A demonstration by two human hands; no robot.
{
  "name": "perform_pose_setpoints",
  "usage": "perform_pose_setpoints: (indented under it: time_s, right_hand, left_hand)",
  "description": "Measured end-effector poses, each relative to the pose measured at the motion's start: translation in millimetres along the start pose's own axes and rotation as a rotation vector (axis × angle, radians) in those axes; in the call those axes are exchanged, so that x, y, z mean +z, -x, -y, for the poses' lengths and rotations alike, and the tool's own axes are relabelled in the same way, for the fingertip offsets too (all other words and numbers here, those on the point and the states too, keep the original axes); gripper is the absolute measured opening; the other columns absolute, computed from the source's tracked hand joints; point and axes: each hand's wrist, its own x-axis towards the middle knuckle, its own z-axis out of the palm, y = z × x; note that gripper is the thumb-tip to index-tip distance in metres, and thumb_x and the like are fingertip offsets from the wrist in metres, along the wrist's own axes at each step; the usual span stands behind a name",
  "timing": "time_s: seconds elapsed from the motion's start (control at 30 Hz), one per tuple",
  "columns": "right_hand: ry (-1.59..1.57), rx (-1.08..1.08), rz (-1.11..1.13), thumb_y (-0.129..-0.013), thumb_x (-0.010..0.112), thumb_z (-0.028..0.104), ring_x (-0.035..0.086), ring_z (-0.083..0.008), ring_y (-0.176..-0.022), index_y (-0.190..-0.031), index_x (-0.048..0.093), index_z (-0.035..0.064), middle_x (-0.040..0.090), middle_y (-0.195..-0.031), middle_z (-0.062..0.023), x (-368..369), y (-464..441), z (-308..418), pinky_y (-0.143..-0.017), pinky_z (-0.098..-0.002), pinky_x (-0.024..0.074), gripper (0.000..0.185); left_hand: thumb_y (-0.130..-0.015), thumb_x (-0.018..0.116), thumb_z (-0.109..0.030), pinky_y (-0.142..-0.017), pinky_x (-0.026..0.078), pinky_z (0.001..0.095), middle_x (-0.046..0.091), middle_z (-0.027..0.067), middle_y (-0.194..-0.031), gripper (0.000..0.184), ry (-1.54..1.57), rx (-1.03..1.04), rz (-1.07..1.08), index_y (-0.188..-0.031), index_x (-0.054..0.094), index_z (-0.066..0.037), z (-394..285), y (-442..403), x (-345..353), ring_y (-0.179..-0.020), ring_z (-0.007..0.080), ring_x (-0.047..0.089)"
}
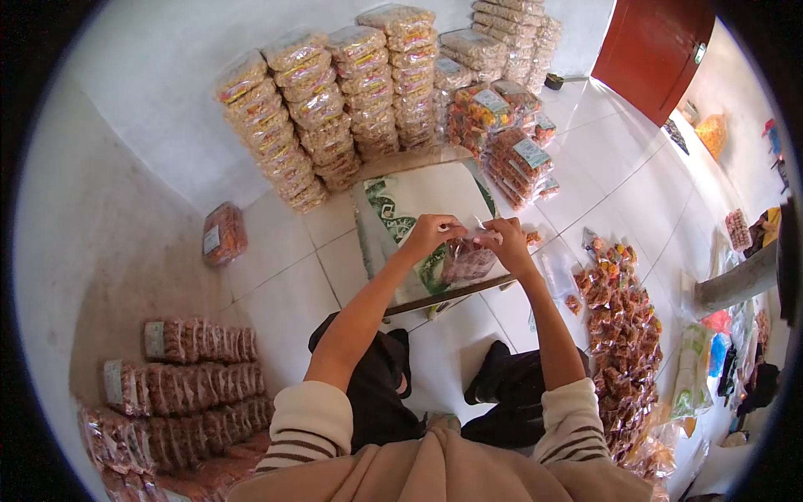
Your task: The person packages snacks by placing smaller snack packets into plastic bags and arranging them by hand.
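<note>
A clear plastic bag with reddish-brown contents (468,261) rests on a low table (456,188) in front of me, near its front right edge. My left hand (437,232) has its fingers closed on the bag's upper left edge. On the other side my right hand (504,240) pinches the top of the same bag, close to the left hand. A small white bit of plastic or paper sticks up between the hands. The exact contents of the bag are too small to tell.
Tall stacks of packed snack bags (314,109) line the wall behind the table. Reddish packs (514,159) are piled at its back right. Many small filled bags (619,335) lie on the floor to my right. Rows of packs (196,381) stand at lower left.
</note>
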Motion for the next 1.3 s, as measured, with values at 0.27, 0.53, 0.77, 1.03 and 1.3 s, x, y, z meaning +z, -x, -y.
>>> perform_pose_setpoints:
  time_s: [0.27, 0.53, 0.77, 1.03, 1.3]
  right_hand:
    - [0.026, 0.076, 0.003, -0.079, 0.058, 0.028, 0.045, -0.0240, -0.090, -0.078, 0.062, 0.0092, 0.058, -0.083, -0.0023, 5.1, -5.7, -0.2, -0.081, -0.0426, 0.0310, 0.019]
    - [0.104, -0.007, 0.064, -0.074, 0.064, 0.020, 0.043, -0.0258, -0.086, -0.085, 0.061, 0.0062, 0.057, -0.088, -0.0065, -4.8, 4.3, 7.6, -0.079, -0.0357, 0.0369, 0.018]
    - [0.105, 0.007, 0.025, -0.069, 0.066, 0.017, 0.042, -0.0234, -0.093, -0.084, 0.063, 0.0123, 0.057, -0.087, 0.0006, -0.6, 11.8, -8.9, -0.082, -0.0411, 0.0295, 0.016]
    - [0.157, 0.029, -0.177, -0.068, 0.064, 0.014, 0.043, -0.0210, -0.093, -0.080, 0.067, 0.0120, 0.060, -0.087, 0.0013, 5.8, 11.7, -14.2, -0.085, -0.0393, 0.0265, 0.013]
    - [0.068, -0.005, -0.185, -0.069, 0.063, 0.013, 0.042, -0.0224, -0.094, -0.080, 0.066, 0.0094, 0.060, -0.086, -0.0001, 3.3, 10.9, -9.5, -0.086, -0.0408, 0.0256, 0.012]
  left_hand:
    - [-0.072, 0.068, -0.023, -0.070, 0.044, 0.0294, 0.063, 0.0059, -0.076, 0.020, -0.293, 0.151, -0.001, -0.080, 0.066, -0.004, -1.7, -2.6, -1.0, -0.075, 0.0162, 0.054]
    - [-0.075, 0.065, -0.027, -0.073, 0.042, 0.0306, 0.062, 0.0077, -0.082, 0.023, -0.088, -0.060, 0.134, -0.085, 0.066, -0.007, 1.2, -1.1, -3.9, -0.081, 0.0193, 0.053]
    - [-0.079, 0.060, -0.028, -0.067, 0.041, 0.0317, 0.056, 0.0083, -0.080, 0.029, -0.050, -0.090, 0.184, -0.096, 0.055, -0.004, 17.4, -4.1, 9.7, -0.076, 0.0201, 0.051]
    - [-0.084, 0.053, -0.023, -0.087, 0.025, 0.0473, 0.040, 0.0143, -0.104, 0.036, -0.472, 0.148, -0.518, -0.110, 0.039, -0.002, -28.7, 40.3, 54.5, -0.103, 0.0315, 0.037]
    - [-0.086, 0.040, -0.026, -0.103, 0.006, 0.0512, 0.016, 0.0222, -0.137, 0.060, -0.735, 0.142, -0.121, -0.129, 0.018, 0.009, -26.8, 47.0, 86.6, -0.129, 0.0362, 0.013]
